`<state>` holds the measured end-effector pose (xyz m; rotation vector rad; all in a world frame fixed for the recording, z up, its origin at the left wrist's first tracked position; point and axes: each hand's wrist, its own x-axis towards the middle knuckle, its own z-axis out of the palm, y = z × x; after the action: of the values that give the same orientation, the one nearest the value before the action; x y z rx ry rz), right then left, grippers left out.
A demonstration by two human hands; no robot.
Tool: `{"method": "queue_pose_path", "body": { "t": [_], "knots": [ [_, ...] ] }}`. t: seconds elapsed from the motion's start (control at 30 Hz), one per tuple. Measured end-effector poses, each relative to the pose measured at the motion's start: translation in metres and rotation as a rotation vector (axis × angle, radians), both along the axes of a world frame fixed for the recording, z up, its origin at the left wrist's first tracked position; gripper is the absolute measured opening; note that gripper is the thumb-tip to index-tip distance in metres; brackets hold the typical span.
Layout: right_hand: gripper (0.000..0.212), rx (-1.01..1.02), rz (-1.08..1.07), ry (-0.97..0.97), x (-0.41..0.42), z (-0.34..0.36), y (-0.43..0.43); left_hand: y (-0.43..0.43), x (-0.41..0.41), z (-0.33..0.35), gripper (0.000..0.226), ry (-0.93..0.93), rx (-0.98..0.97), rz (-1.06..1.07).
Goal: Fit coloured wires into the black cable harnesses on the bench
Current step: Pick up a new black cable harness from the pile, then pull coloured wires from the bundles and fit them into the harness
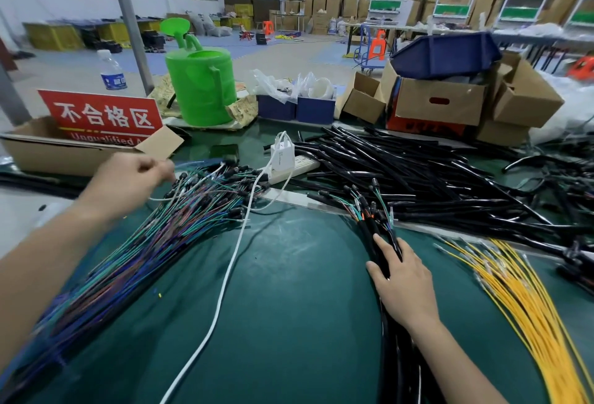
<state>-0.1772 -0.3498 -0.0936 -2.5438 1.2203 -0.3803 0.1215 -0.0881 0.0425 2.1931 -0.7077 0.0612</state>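
Observation:
A fan of green, blue and red wires (167,230) with black end plugs lies across the left of the green bench mat (289,291). My left hand (128,178) hovers over its far end, fingers curled, pinching a thin pale wire. My right hand (405,278) grips a bundle of black cable harnesses (382,236) whose ends carry short coloured wires and connectors. Yellow wires (527,300) with metal terminals spread out to the right of that hand.
A large heap of black sleeved cables (434,172) fills the back right. A white power strip with charger (283,156) and its white cord (225,284) cross the mat. Behind stand a red sign in a cardboard box (103,117), a green watering can (202,88), blue bins and cartons.

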Motion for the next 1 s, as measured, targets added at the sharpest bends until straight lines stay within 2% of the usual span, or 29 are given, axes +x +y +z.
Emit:
{"method": "queue_pose_path", "body": {
  "t": [0.1,0.17,0.23,0.33,0.4,0.47,0.5,0.53,0.63,0.7,0.77,0.83,0.9,1.0],
  "knots": [
    [0.053,-0.005,-0.001,-0.004,0.000,0.000,0.000,0.001,0.014,0.034,0.034,0.053,-0.308,0.030],
    [0.053,-0.012,-0.002,-0.006,0.000,0.000,0.000,0.001,0.024,0.058,0.049,0.084,-0.445,0.098],
    [0.054,-0.008,0.000,-0.008,0.000,-0.001,0.001,0.002,0.034,0.074,0.053,0.133,-0.549,0.073],
    [0.055,0.004,-0.008,-0.029,0.001,0.002,0.003,-0.011,0.019,0.090,0.048,0.202,-0.646,-0.104],
    [0.060,-0.073,-0.019,-0.015,0.000,0.008,0.005,-0.034,-0.017,0.090,0.042,0.270,-0.706,-0.256],
    [0.066,-0.188,0.050,-0.043,-0.002,0.016,0.015,-0.061,-0.065,0.075,0.037,0.247,-0.648,-0.352],
    [0.067,-0.163,0.131,-0.109,-0.003,0.021,0.024,-0.073,-0.087,0.061,0.036,0.277,-0.602,-0.407],
    [0.067,-0.046,0.224,-0.205,-0.003,0.029,0.035,-0.083,-0.106,0.046,0.036,0.343,-0.566,-0.461],
    [0.062,0.611,0.390,-0.511,-0.005,0.049,0.072,-0.100,-0.145,0.009,0.032,0.586,-0.478,-0.576],
    [0.054,0.904,0.239,-0.773,-0.012,0.058,0.074,-0.102,-0.147,-0.001,0.032,0.602,-0.376,-0.626],
    [0.052,1.104,0.074,-0.998,-0.023,0.072,0.065,-0.099,-0.145,-0.007,0.030,0.473,-0.222,-0.677],
    [0.051,1.223,0.042,-1.104,-0.033,0.084,0.052,-0.098,-0.150,-0.016,0.025,0.269,-0.067,-0.728],
    [0.049,1.246,0.089,-1.120,-0.040,0.094,0.044,-0.100,-0.162,-0.029,0.024,0.092,0.019,-0.748],
    [0.049,1.180,0.115,-1.082,-0.043,0.102,0.035,-0.107,-0.175,-0.044,0.027,0.002,0.032,-0.766]
  ]
}}
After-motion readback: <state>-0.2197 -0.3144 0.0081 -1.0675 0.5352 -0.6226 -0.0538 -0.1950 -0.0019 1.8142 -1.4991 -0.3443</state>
